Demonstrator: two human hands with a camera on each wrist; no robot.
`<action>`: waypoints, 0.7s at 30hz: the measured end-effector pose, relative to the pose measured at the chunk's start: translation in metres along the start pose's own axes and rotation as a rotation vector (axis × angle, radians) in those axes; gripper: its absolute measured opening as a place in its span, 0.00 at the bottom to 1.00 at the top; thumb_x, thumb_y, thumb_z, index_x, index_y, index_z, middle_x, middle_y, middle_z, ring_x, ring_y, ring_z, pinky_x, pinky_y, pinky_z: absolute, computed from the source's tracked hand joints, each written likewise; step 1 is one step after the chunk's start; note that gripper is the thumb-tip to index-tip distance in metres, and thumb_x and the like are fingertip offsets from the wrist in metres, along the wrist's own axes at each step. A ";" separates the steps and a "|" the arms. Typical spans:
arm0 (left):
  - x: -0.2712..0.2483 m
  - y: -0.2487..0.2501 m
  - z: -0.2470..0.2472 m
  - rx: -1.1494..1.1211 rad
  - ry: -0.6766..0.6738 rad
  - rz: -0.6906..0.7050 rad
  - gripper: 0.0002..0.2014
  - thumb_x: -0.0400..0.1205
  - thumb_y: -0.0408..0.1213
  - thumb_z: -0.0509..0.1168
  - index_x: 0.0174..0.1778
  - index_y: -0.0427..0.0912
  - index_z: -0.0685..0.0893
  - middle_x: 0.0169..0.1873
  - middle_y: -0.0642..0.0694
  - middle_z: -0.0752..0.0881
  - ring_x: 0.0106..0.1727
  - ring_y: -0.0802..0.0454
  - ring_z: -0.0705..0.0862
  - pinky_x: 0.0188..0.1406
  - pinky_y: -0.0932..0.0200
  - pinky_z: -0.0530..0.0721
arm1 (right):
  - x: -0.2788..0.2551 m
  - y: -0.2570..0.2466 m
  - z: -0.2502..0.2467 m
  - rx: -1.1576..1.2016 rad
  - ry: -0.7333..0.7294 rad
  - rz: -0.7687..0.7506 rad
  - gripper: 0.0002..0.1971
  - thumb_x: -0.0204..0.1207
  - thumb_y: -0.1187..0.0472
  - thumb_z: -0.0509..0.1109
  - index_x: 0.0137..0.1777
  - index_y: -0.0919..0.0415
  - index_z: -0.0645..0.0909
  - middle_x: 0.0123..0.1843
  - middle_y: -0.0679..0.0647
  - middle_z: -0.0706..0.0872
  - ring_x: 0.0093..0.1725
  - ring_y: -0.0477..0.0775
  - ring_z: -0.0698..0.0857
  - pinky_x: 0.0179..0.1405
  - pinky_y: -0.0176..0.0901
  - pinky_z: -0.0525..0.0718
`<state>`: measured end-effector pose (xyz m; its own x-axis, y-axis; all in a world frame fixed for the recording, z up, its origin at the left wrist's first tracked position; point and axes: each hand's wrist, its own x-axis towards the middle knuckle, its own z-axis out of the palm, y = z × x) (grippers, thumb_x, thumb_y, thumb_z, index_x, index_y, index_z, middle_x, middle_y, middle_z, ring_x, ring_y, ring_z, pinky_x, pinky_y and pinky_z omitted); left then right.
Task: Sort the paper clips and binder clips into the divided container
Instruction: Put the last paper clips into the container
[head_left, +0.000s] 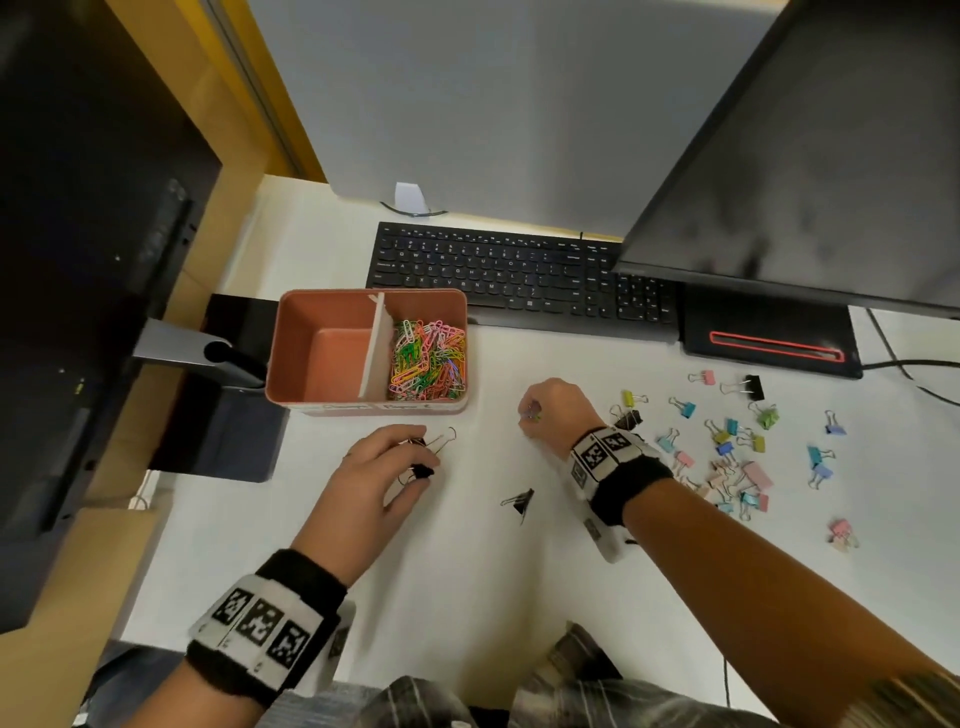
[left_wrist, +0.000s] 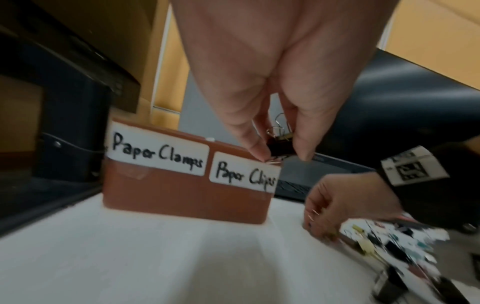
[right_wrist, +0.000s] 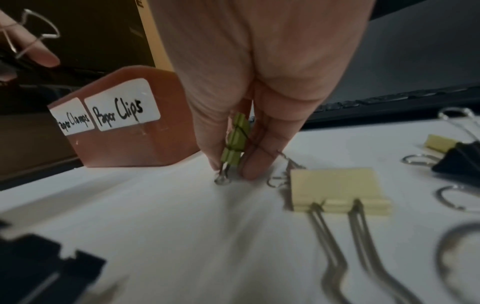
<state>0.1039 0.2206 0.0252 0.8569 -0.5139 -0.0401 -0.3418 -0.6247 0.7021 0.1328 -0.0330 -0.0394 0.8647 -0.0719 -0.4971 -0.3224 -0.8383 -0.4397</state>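
A terracotta divided container (head_left: 291, 384) stands on the white desk; its right half holds coloured paper clips (head_left: 427, 361), its left half looks bare. Labels read "Paper Clamps" (left_wrist: 158, 151) and "Paper Clips" (right_wrist: 120, 114). My left hand (head_left: 410, 457) pinches black binder clips (head_left: 423, 472) just in front of the container, seen between thumb and fingers as black binder clips (left_wrist: 279, 144). My right hand (head_left: 530, 413) pinches a small green binder clip (right_wrist: 235, 139) against the desk. One black binder clip (head_left: 519, 501) lies loose between the hands.
Several coloured binder clips (head_left: 737, 452) are scattered on the desk at right; a yellow one (right_wrist: 335, 189) lies beside my right fingers. A black keyboard (head_left: 519, 270) sits behind, a monitor (head_left: 810, 156) overhangs the right, a monitor arm (head_left: 208, 358) stands left of the container.
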 end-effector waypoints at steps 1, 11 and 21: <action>0.000 0.000 -0.011 0.013 0.040 -0.005 0.12 0.73 0.30 0.72 0.46 0.51 0.85 0.56 0.54 0.81 0.53 0.61 0.79 0.58 0.67 0.75 | -0.005 -0.002 -0.005 0.014 0.016 -0.007 0.08 0.74 0.66 0.67 0.49 0.63 0.85 0.54 0.61 0.82 0.55 0.61 0.82 0.53 0.43 0.79; 0.059 -0.048 -0.096 -0.020 0.204 -0.384 0.11 0.78 0.34 0.67 0.56 0.49 0.84 0.59 0.46 0.83 0.53 0.55 0.84 0.58 0.66 0.77 | 0.004 -0.180 -0.057 0.204 0.243 -0.540 0.04 0.73 0.62 0.71 0.46 0.56 0.83 0.47 0.50 0.83 0.46 0.48 0.81 0.52 0.42 0.79; 0.032 -0.007 -0.057 0.045 0.121 -0.124 0.10 0.76 0.31 0.68 0.52 0.45 0.84 0.52 0.46 0.81 0.47 0.53 0.82 0.51 0.64 0.79 | -0.020 -0.124 -0.028 0.142 0.251 -0.431 0.16 0.74 0.48 0.69 0.60 0.50 0.77 0.59 0.50 0.79 0.52 0.53 0.82 0.52 0.49 0.82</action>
<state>0.1552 0.2422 0.0600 0.9329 -0.3582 -0.0363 -0.2451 -0.7058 0.6646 0.1668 0.0572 0.0463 0.9907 0.1215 -0.0610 0.0494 -0.7400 -0.6708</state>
